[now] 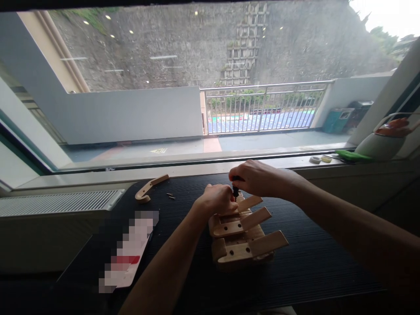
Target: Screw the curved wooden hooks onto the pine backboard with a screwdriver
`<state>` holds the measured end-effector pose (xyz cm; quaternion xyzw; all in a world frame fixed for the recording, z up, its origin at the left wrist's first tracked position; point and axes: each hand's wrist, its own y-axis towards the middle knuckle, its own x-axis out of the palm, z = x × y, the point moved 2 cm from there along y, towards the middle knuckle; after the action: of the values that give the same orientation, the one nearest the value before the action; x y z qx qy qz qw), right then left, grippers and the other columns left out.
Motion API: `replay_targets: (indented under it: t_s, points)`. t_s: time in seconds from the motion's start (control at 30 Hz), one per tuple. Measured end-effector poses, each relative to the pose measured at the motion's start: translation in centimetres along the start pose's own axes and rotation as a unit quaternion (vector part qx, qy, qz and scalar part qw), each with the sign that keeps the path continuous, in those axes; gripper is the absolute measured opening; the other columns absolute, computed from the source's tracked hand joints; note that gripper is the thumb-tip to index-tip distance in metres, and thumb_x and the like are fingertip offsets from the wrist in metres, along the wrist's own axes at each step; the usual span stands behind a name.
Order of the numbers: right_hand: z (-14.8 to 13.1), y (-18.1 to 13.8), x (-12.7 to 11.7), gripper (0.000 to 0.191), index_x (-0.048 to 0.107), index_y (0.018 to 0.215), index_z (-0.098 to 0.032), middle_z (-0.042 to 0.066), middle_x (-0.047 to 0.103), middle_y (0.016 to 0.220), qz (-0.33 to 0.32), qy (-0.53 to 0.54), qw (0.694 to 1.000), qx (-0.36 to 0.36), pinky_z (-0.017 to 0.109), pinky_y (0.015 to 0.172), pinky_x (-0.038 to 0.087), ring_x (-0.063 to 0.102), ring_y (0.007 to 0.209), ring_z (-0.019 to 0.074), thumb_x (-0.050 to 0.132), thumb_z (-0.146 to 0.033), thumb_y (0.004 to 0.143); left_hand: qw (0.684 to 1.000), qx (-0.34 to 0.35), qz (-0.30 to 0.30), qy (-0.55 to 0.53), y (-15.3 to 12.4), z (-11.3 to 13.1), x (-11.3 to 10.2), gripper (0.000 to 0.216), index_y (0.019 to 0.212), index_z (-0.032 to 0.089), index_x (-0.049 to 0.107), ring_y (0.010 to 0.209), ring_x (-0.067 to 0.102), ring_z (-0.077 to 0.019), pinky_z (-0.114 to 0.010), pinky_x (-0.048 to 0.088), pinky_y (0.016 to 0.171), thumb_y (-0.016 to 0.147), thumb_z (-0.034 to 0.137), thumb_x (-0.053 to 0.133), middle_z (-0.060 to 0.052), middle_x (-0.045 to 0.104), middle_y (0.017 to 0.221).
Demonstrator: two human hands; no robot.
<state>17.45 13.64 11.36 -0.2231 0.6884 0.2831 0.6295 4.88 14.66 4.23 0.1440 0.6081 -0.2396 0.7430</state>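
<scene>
A wooden rack (244,238) with three hook-shaped pegs lies on a black ribbed mat (311,258). My left hand (216,199) is closed on the rack's far end, holding it down by the farthest peg. My right hand (256,177) is closed round a short black-handled screwdriver (235,189), which stands upright with its tip on that far peg. A loose wooden hook (149,188) lies at the mat's far left. Two small screws (169,195) lie beside it.
A blurred-out white and red sheet (129,249) lies on the mat at the left. A radiator grille (55,202) runs along the left. On the window sill at the right are a white pot (380,142), a green cloth (352,155) and a tape roll (315,159).
</scene>
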Motion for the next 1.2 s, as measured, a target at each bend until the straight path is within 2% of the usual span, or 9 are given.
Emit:
replay_targets:
  t_s: [0.1, 0.27, 0.43, 0.57, 0.73, 1.2]
  points:
    - [0.0, 0.0, 0.1, 0.020, 0.065, 0.076, -0.017, 0.001, 0.059, 0.061, 0.003, 0.004, 1.000, 0.005, 0.023, 0.049, 0.027, 0.042, 0.050, 0.0086, 0.047, -0.023, 0.083, 1.000, -0.002, 0.028, -0.008, -0.1, 0.0, 0.3, 0.028, 0.066, 0.022, 0.067, 0.073, 0.063, -0.0214, -0.031, 0.041, 0.070, 0.076, 0.041, 0.049, -0.004, 0.069, 0.069]
    - [0.1, 0.4, 0.3, 0.019, 0.065, 0.077, -0.016, 0.001, 0.058, 0.061, 0.009, -0.001, 1.000, 0.006, 0.024, 0.050, 0.027, 0.041, 0.051, 0.0088, 0.047, -0.023, 0.083, 0.998, -0.026, 0.051, -0.018, -0.2, 0.1, 0.7, 0.023, 0.065, 0.021, 0.066, 0.073, 0.063, -0.0221, -0.029, 0.039, 0.066, 0.074, 0.036, 0.051, -0.005, 0.068, 0.070]
    - [-0.1, 1.0, 0.3, 0.019, 0.064, 0.072, -0.016, 0.001, 0.057, 0.060, 0.007, -0.003, 1.000, -0.015, 0.024, 0.050, 0.027, 0.040, 0.050, 0.0087, 0.048, -0.022, 0.081, 0.997, -0.035, 0.049, -0.054, -0.1, -0.3, 1.0, 0.023, 0.066, 0.021, 0.065, 0.065, 0.060, -0.0189, -0.026, 0.035, 0.057, 0.072, 0.039, 0.052, -0.003, 0.065, 0.066]
    - [0.0, 1.1, 0.4, 0.018, 0.065, 0.074, -0.016, 0.001, 0.057, 0.060, 0.010, 0.004, 1.000, -0.007, 0.024, 0.050, 0.027, 0.039, 0.050, 0.0084, 0.048, -0.022, 0.081, 0.995, -0.034, 0.048, -0.075, 0.1, -0.6, 1.3, 0.022, 0.066, 0.021, 0.064, 0.059, 0.056, -0.0160, -0.025, 0.030, 0.052, 0.071, 0.038, 0.052, -0.002, 0.064, 0.065]
    - [0.5, 0.9, 0.4, 0.020, 0.065, 0.076, -0.017, 0.001, 0.057, 0.060, 0.005, 0.015, 1.000, -0.002, 0.024, 0.049, 0.027, 0.040, 0.050, 0.0086, 0.048, -0.024, 0.082, 0.997, -0.022, 0.044, -0.059, 0.2, -0.5, 1.3, 0.023, 0.065, 0.019, 0.064, 0.058, 0.054, -0.0152, -0.026, 0.029, 0.052, 0.072, 0.037, 0.050, -0.003, 0.063, 0.064]
    - [2.3, 1.5, 0.8, 0.020, 0.067, 0.082, -0.019, -0.001, 0.061, 0.064, 0.008, 0.063, 0.998, 0.001, 0.023, 0.051, 0.030, 0.044, 0.051, 0.0078, 0.049, -0.026, 0.079, 0.999, 0.004, 0.018, -0.033, 0.5, -0.1, 0.8, 0.024, 0.065, 0.017, 0.065, 0.065, 0.057, -0.0172, -0.027, 0.036, 0.062, 0.076, 0.030, 0.048, -0.005, 0.065, 0.066]
